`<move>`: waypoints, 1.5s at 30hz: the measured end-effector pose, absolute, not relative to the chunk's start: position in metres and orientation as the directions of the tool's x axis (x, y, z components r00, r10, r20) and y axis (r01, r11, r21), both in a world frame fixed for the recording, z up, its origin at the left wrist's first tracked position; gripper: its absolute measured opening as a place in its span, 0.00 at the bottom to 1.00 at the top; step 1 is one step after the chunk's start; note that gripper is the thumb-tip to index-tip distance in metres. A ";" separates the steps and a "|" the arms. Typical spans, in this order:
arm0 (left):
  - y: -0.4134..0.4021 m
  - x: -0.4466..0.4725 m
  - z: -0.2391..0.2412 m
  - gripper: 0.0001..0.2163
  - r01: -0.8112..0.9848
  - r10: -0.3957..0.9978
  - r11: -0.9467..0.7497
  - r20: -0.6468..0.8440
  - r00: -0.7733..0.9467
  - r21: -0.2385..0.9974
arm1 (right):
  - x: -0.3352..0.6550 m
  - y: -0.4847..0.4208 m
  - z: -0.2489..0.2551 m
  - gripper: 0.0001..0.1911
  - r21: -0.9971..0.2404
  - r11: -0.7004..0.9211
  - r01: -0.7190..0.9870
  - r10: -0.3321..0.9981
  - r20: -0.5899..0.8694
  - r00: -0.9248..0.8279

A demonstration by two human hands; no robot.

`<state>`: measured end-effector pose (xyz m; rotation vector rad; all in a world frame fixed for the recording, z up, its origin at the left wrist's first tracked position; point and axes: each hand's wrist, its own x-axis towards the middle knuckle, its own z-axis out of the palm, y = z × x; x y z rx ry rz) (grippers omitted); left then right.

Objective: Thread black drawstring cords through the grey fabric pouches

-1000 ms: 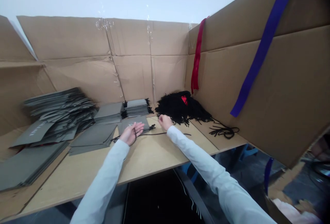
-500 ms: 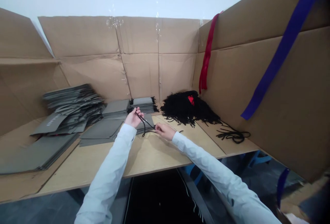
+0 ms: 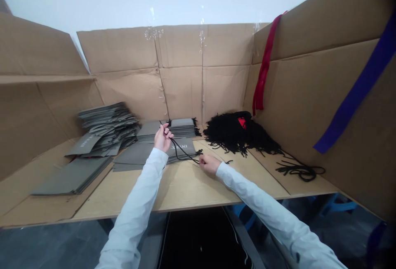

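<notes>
A black cord [image 3: 183,152] runs between my two hands above the table. My left hand [image 3: 162,138] is closed on one end of it, with a short tip sticking up past the fingers. Lower and to the right, my right hand [image 3: 209,164] pinches the other part, and a dark tail shows beyond it. Behind the cord lies a grey paper bag [image 3: 185,146] with pale lettering, flat on the table. Past my left hand is a stack of grey bags with black cord ends [image 3: 183,128]. A heap of black cords [image 3: 227,130] lies beyond my right hand.
A tall pile of grey bags [image 3: 108,122] leans at the left, with a flat stack [image 3: 74,178] before it. Loose cords [image 3: 301,170] lie at the right. Cardboard walls [image 3: 182,91] enclose the table; red [image 3: 264,71] and blue ribbons [image 3: 349,108] hang right.
My hands have moved farther apart, drawing the cord longer between them. The lettered bag behind shows more. The whole view has shifted, so things appear farther right.
</notes>
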<state>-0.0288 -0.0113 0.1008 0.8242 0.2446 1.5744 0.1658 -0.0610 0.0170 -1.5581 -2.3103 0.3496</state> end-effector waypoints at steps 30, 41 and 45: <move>-0.005 -0.146 0.175 0.19 -0.729 0.911 -0.403 0.320 -0.260 0.553 | 0.231 -0.061 0.086 0.12 -0.990 -0.102 0.092 0.682 -0.137 -0.718; 0.005 -0.175 0.162 0.20 -0.765 0.925 -0.379 0.233 -0.299 0.521 | 0.238 -0.064 0.075 0.15 -0.979 -0.062 0.192 0.726 -0.176 -0.664; 0.002 -0.179 0.159 0.18 -0.752 0.925 -0.380 0.223 -0.308 0.539 | 0.247 -0.062 0.070 0.17 -0.940 -0.080 0.330 0.751 -0.275 -0.601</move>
